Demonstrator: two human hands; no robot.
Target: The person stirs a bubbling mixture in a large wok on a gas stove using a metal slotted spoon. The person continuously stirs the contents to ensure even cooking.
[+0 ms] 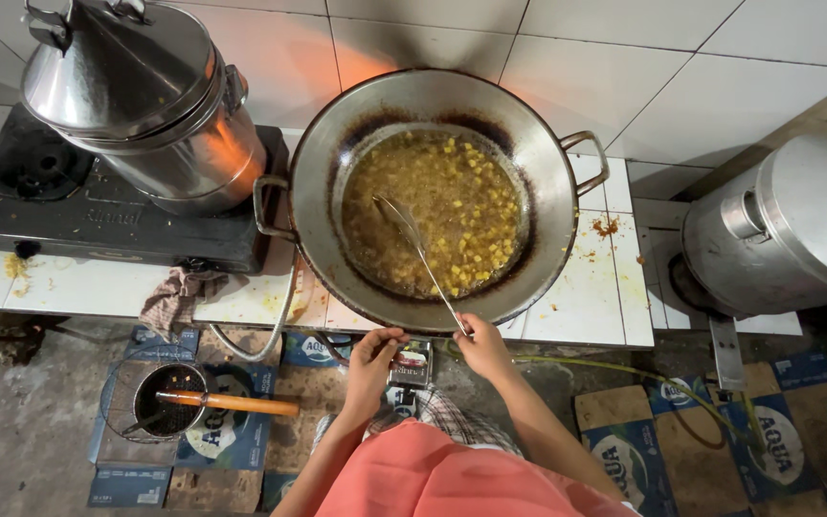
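Tiles cover the counter (586,306) and wall; a wok (433,191) sits at twelve o'clock. Right hand (483,347) grips the spatula (418,251); left hand (375,356) pinches the stove knob (412,362).

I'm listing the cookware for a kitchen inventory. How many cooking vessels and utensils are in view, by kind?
Wok: 1
Lidded steel pots: 2
Metal spatula, held in the right hand: 1
Wire strainer with wooden handle, on the floor: 1
Total: 5
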